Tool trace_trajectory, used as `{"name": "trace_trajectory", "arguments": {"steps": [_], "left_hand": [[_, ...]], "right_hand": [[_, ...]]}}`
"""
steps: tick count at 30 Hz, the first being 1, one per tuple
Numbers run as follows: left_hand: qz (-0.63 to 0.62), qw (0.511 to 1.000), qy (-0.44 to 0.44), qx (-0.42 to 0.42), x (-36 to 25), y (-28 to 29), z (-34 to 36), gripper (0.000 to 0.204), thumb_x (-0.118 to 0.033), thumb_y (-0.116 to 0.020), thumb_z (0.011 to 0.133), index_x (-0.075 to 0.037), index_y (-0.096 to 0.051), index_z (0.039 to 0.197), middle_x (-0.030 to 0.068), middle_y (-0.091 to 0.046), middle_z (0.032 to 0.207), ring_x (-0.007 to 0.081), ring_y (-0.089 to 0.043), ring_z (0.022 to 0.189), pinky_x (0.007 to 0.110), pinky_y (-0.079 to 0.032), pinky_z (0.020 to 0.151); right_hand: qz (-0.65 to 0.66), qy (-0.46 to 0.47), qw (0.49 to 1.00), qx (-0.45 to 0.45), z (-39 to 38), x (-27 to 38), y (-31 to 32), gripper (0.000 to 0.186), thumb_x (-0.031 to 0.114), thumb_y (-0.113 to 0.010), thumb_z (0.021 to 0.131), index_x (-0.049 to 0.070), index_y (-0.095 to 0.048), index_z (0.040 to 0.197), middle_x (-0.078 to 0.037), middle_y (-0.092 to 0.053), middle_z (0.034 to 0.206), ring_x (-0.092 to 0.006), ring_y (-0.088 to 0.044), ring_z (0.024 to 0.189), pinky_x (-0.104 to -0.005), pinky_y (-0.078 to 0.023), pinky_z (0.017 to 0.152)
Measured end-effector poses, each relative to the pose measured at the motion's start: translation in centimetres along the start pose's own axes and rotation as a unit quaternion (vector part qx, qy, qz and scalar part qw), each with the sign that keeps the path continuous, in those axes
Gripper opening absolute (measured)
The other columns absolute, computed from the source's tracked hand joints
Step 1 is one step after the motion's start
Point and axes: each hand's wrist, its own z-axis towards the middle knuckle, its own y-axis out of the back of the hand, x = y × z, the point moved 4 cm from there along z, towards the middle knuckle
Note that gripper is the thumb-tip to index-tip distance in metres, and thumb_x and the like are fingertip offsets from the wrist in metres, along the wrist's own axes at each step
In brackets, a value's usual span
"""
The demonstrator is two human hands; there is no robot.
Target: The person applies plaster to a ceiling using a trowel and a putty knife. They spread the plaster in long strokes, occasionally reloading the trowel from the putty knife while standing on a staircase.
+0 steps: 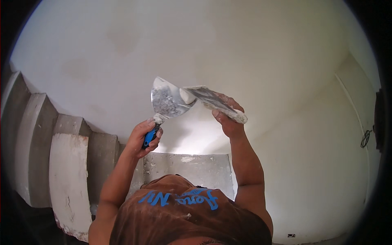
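My left hand (143,136) is closed round the blue and black handle of a wide putty knife (166,100). Its metal blade points up and is smeared with white plaster. A plastering trowel (212,100) is in my right hand (230,118), seen nearly edge-on, with its grip mostly hidden. Along the trowel's edge and near end sits white plaster. The far tip of the trowel meets or overlaps the right side of the knife's blade, where a lump of white plaster (187,97) shows. Both hands are raised in front of a pale plastered wall (253,49).
Grey concrete steps (36,139) run down the left side, with a whitish slab (68,179) beside them. A grey ledge (190,167) lies behind my chest. At the right, a dark cable (366,139) hangs on the wall; a small socket box (291,235) is low down.
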Motion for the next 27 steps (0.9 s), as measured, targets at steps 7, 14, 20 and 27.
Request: {"name": "trace_trajectory", "arguments": {"steps": [7,14,20,27], "left_hand": [[-0.003,0.999,0.008,0.043,-1.6,-2.6,-0.6,0.025,-0.027,-0.055,0.099,-0.002,-0.052,0.100,0.0095,-0.059,0.077,0.0080,-0.044,0.044,0.020,-0.032,0.031],[0.604,0.707,-0.367,-0.015,-3.6,-4.9,-0.6,0.039,-0.014,-0.068,0.088,-0.005,-0.062,0.125,0.0076,-0.060,0.081,0.0177,-0.056,0.062,0.030,-0.046,0.054],[0.793,0.495,-0.346,-0.076,-2.5,-5.1,1.0,0.053,-0.012,-0.070,0.085,-0.012,-0.056,0.136,0.0105,-0.060,0.083,0.0296,-0.061,0.065,0.040,-0.051,0.057],[0.756,0.580,-0.247,-0.175,-1.4,2.4,0.8,0.046,-0.018,-0.059,0.094,-0.007,-0.052,0.138,0.0160,-0.058,0.086,0.0367,-0.060,0.072,0.044,-0.051,0.066]], "right_hand": [[-0.168,0.056,0.972,0.154,2.3,-2.2,2.3,0.042,-0.009,-0.058,0.081,-0.002,-0.063,0.122,-0.016,-0.064,0.127,-0.0271,-0.061,0.121,-0.0362,-0.047,0.103],[0.420,-0.303,0.848,-0.115,-1.4,-14.0,3.2,0.036,0.008,-0.058,0.086,0.000,-0.058,0.121,-0.014,-0.067,0.112,-0.0287,-0.068,0.100,-0.0424,-0.055,0.091],[0.487,-0.305,0.817,-0.053,-0.8,-10.6,1.3,0.043,0.015,-0.051,0.087,-0.004,-0.054,0.126,-0.016,-0.066,0.113,-0.0310,-0.067,0.101,-0.0457,-0.055,0.091],[0.043,0.054,0.986,-0.149,14.7,7.3,10.7,0.030,0.013,-0.072,0.084,0.000,-0.063,0.109,-0.007,-0.069,0.097,-0.0191,-0.067,0.090,-0.0354,-0.056,0.080]]}}
